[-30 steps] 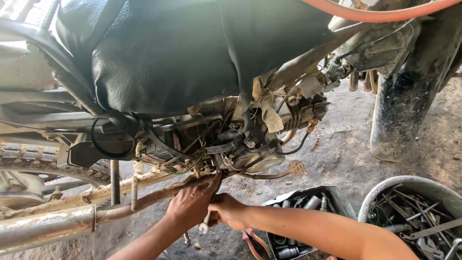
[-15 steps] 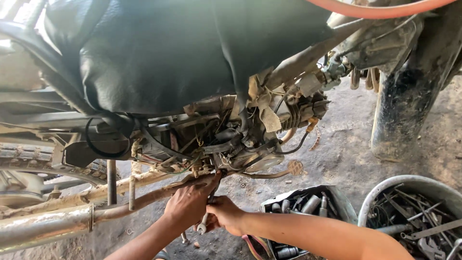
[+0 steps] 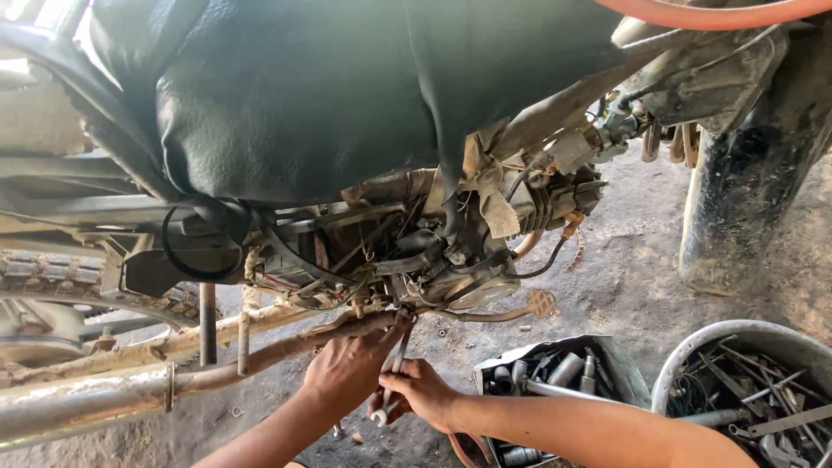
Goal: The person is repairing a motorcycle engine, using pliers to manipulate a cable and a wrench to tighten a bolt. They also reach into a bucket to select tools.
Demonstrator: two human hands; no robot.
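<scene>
- Dusty grey dirt floor (image 3: 607,286) lies under a mud-caked motorcycle engine (image 3: 416,251).
- Right hand (image 3: 420,390) fingers curl closed around a slim metal wrench (image 3: 392,377); its tip is hidden.
- Left hand (image 3: 351,368) rests beside the wrench; its grip is unclear.

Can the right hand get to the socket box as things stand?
Probably yes. The right hand grips a metal wrench beside the left hand, and the open box of sockets sits on the ground just beyond that forearm, nothing between, though its grip is occupied.

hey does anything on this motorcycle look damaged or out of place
Yes. Under the black seat, frayed tan tape hangs loose over a tangle of exposed wires. The exhaust pipe is rusty and mud-caked. Both the left hand and right hand work a metal tool beneath the engine.
</scene>
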